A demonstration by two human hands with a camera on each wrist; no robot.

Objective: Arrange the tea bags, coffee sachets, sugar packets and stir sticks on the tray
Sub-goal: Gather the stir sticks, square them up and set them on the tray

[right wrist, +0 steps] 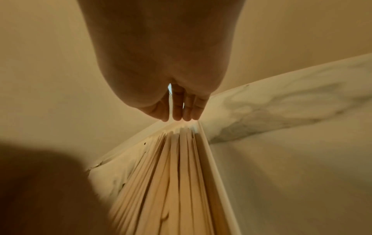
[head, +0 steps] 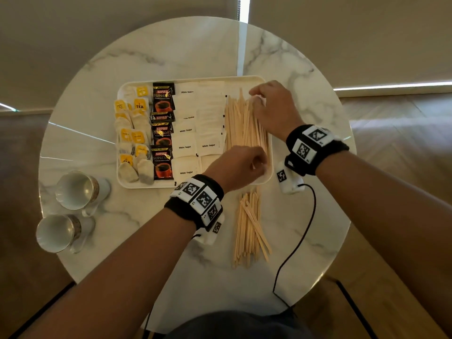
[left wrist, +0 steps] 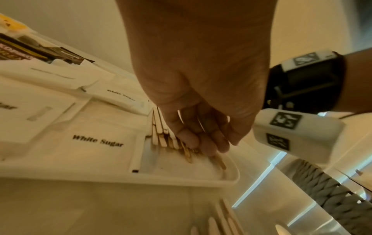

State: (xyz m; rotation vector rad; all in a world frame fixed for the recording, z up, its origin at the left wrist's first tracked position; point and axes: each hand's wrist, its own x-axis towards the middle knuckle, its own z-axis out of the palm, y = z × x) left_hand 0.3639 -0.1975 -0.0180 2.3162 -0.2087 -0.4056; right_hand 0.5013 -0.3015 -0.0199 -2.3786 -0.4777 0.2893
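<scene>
Right now our left hand (head: 241, 165) has its fingers (left wrist: 203, 139) curled down onto the near ends of the stir sticks (head: 244, 123) in the tray (head: 269, 177), pinching or nudging a few; we cannot tell how many. Our right hand (head: 271, 106) caps the far ends, fingertips (right wrist: 177, 114) close together and pointing down just above the stick tips, by the tray's far rim.

The sticks run lengthwise away from us, along the right-hand wall, so squaring them means pressing from both ends. Sugar packets (head: 208, 133) lie just beside them on the left, leaving little sideways room.

A second bundle of sticks (head: 249, 228) waits on the table (head: 171, 57), below the near rim and nearest our left hand. Coffee sachets (head: 162, 133) and tea bags (head: 133, 140) already fill the left columns.
</scene>
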